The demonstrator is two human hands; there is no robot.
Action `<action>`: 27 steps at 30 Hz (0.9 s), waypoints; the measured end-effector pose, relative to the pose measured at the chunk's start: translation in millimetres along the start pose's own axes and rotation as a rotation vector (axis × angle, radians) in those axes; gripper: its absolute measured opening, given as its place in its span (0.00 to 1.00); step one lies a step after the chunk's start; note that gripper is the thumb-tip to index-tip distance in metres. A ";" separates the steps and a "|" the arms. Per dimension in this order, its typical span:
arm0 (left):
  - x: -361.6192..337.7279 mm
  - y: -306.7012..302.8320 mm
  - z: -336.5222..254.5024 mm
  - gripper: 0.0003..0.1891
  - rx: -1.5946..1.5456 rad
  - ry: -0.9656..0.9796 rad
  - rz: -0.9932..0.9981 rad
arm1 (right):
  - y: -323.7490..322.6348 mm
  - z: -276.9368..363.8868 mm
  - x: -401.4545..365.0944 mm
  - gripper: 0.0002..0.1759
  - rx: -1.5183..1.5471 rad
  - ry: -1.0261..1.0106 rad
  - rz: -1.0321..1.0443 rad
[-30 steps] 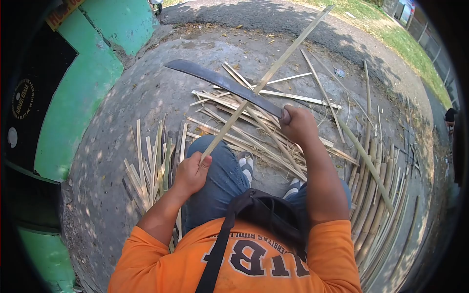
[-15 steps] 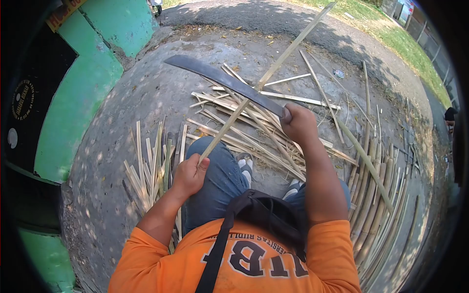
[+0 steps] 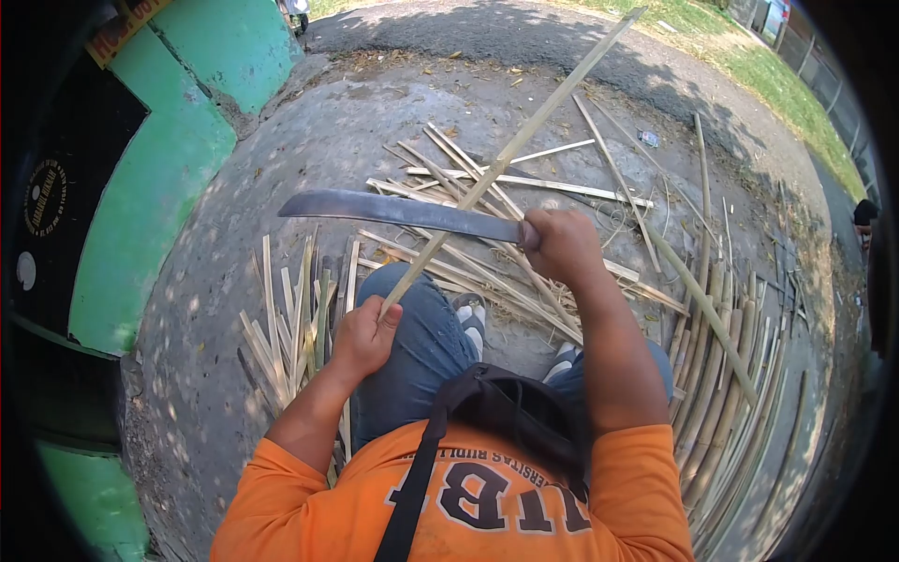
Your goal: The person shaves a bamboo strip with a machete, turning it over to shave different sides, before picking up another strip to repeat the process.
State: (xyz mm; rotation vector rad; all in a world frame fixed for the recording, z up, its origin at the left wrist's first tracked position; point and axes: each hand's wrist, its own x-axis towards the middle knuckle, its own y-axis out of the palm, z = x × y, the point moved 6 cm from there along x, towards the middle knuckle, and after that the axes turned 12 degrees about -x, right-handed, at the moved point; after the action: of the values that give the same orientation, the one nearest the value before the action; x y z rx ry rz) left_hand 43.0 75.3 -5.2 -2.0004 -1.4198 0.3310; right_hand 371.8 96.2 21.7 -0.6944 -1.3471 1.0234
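My left hand (image 3: pixel 367 335) is closed round the near end of a long bamboo strip (image 3: pixel 536 120), just above my left knee. The strip slants up and away to the right. My right hand (image 3: pixel 562 245) grips the handle of a machete (image 3: pixel 398 210), its broad dark blade pointing left. The blade crosses over the strip in this view, some way up from my left hand. Beneath both lies a pile of split bamboo strips (image 3: pixel 449 253) on the ground in front of my feet.
More split strips (image 3: pixel 286 323) lie bunched at my left. Bamboo poles (image 3: pixel 721 375) are laid side by side at my right. A green wall (image 3: pixel 154 178) stands on the left, and a road (image 3: pixel 421 30) runs across the far side. A black bag (image 3: pixel 506 403) rests on my lap.
My right hand has drawn the machete nearer and slightly left; its blade has turned closer to level and crosses lower on the strip. My left hand has stayed in place.
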 end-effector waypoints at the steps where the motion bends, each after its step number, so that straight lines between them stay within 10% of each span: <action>1: -0.6 -0.4 0.6 0.30 -0.001 -0.010 0.007 | -1.3 -10.0 -0.4 0.08 0.035 0.082 -0.031; 6: 1.8 1.3 0.0 0.30 0.017 -0.025 0.022 | -6.0 -36.5 -4.7 0.08 0.127 0.290 -0.071; 15: -1.0 1.7 -5.6 0.31 0.040 0.002 0.037 | -11.0 24.9 -3.3 0.04 0.040 -0.125 -0.045; 22: -1.2 -0.8 1.0 0.30 0.021 -0.019 0.019 | -2.1 -52.3 -5.6 0.08 0.202 0.365 -0.084; 27: 0.2 0.3 0.9 0.30 0.003 -0.039 0.017 | -13.9 -37.2 -8.1 0.09 0.136 0.252 -0.125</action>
State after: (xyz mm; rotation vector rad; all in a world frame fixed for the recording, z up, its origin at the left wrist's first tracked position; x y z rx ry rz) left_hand 42.9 75.7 -6.1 -2.0146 -1.4264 0.3815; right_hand 411.4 88.7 25.3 -0.6072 -1.0788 0.8864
